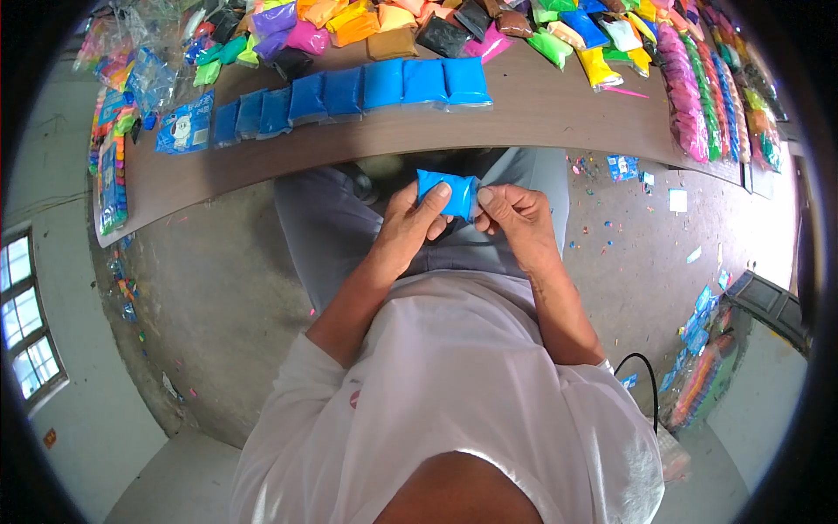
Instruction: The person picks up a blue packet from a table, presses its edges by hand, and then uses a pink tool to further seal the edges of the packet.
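Between my hands, above my lap, is a small blue packet with a clear edge on its right side. My left hand grips its left part, the thumb lying across the front. At the right end, my right hand pinches the clear edge between thumb and fingers. Beyond them, a row of similar blue packets lies side by side along the near part of the table. At the row's left end lies a flat blue printed bag.
Packets of many colours are heaped at the back of the table. Long bundles of coloured packets lie at its right, and clear plastic bags at its left. Scraps litter the floor. A dark cable curves beside my right side.
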`<state>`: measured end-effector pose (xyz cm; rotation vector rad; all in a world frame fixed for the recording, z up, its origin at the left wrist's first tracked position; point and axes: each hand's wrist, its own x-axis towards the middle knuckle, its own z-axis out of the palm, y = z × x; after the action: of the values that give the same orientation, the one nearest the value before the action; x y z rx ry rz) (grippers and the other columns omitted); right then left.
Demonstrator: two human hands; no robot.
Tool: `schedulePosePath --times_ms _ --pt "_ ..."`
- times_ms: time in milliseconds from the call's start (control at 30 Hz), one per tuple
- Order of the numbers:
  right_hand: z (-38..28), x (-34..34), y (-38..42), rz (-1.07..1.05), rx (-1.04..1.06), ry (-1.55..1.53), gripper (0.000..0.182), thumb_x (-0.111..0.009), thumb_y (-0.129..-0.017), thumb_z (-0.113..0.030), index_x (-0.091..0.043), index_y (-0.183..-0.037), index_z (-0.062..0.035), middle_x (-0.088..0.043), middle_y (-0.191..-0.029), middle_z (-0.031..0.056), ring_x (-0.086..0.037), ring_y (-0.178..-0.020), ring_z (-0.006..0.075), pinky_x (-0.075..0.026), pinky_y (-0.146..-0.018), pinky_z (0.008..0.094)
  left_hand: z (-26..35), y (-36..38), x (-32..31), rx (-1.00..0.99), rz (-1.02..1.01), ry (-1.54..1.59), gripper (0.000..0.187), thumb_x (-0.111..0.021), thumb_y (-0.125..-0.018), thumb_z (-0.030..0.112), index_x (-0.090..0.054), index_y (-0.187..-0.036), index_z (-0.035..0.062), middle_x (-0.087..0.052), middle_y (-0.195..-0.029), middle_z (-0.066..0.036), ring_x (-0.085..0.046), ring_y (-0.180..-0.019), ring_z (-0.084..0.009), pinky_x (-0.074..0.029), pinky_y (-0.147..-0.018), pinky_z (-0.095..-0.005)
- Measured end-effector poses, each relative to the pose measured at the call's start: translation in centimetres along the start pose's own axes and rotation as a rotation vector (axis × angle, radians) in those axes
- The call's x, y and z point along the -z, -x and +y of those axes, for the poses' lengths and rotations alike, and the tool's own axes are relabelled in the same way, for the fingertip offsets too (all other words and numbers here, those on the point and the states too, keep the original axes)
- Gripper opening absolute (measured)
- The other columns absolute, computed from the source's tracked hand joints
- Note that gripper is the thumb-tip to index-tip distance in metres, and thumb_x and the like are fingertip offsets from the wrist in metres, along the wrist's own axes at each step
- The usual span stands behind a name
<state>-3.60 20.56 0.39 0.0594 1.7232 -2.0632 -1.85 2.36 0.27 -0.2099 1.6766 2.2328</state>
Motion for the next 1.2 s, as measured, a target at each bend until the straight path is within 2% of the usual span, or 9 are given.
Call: schedulePosePath --times_ms 67,133,433,733,933,1100,1200 --pt "-0.2 -0.1 0.0 0.009 0.002 0.011 0.026 -0.061 -0.090 -0.026 -0.067 -0.083 -0.0011 -0.062 -0.070 0.0019 -0.055 -0.061 0.0077 -0.042 -0.055 0.0211 0.1 0.0 0.0 -0.001 0.000 0.000 0.039 -0.052 -0.093 0.041 -0.058 -0.095 0.0027 -0.048 -0.068 0.001 -0.038 -0.056 -0.0038 -0.029 -0.048 -0.0195" --pt "-0.2 -0.2 0.0 0.018 0.003 0.022 0.027 -0.061 -0.090 -0.026 -0.066 -0.082 -0.0013 -0.062 -0.070 0.0018 -0.055 -0.061 0.0077 -0.042 -0.056 0.0211 0.3 0.1 0.0 0.020 -0.019 0.000 0.030 -0.050 -0.095 0.035 -0.055 -0.090 0.0058 -0.047 -0.070 0.001 -0.038 -0.058 -0.0060 -0.029 -0.050 -0.0212" --pt "0.2 -0.1 -0.2 -0.013 0.037 -0.009 0.024 -0.061 -0.090 -0.023 -0.067 -0.085 -0.0008 -0.063 -0.070 0.0020 -0.055 -0.062 0.0077 -0.042 -0.057 0.0217 0.1 0.1 0.1 0.021 -0.015 0.019 0.030 -0.049 -0.096 0.034 -0.054 -0.089 0.0059 -0.048 -0.070 0.001 -0.038 -0.058 -0.0059 -0.029 -0.051 -0.0208" --pt "0.0 -0.3 0.0 0.017 0.028 0.016 0.021 -0.063 -0.089 -0.019 -0.067 -0.093 0.0013 -0.063 -0.070 0.0026 -0.056 -0.062 0.0077 -0.043 -0.057 0.0209 -0.1 0.0 0.1 0.023 -0.008 0.017 0.030 -0.049 -0.096 0.035 -0.054 -0.087 0.0068 -0.048 -0.069 0.001 -0.038 -0.057 -0.0059 -0.028 -0.049 -0.0213" --pt "-0.1 -0.6 0.0 0.042 0.008 0.000 0.014 -0.062 -0.087 -0.010 -0.068 -0.090 0.0022 -0.063 -0.071 0.0017 -0.055 -0.061 0.0061 -0.043 -0.056 0.0206 0.0 0.1 0.0 0.022 -0.004 0.009 0.029 -0.050 -0.095 0.035 -0.055 -0.087 0.0067 -0.049 -0.070 0.001 -0.038 -0.057 -0.0059 -0.029 -0.050 -0.0209" --pt "0.1 -1.2 0.4 0.150 0.131 0.240 0.013 -0.060 -0.086 -0.005 -0.066 -0.092 0.0040 -0.058 -0.068 -0.0004 -0.050 -0.062 0.0036 -0.042 -0.056 0.0194 -0.2 0.0 -0.1 0.035 0.002 0.011 0.030 -0.052 -0.094 0.036 -0.056 -0.090 0.0061 -0.049 -0.071 0.001 -0.039 -0.057 -0.0058 -0.030 -0.050 -0.0208" --pt "-0.2 -1.2 0.7 0.125 0.181 0.355 0.016 -0.060 -0.089 -0.009 -0.065 -0.092 0.0054 -0.059 -0.071 -0.0003 -0.050 -0.064 0.0048 -0.042 -0.058 0.0195 -0.3 0.0 -0.2 0.044 0.009 0.010 0.031 -0.053 -0.094 0.037 -0.057 -0.090 0.0059 -0.049 -0.071 0.001 -0.038 -0.057 -0.0057 -0.030 -0.050 -0.0209"
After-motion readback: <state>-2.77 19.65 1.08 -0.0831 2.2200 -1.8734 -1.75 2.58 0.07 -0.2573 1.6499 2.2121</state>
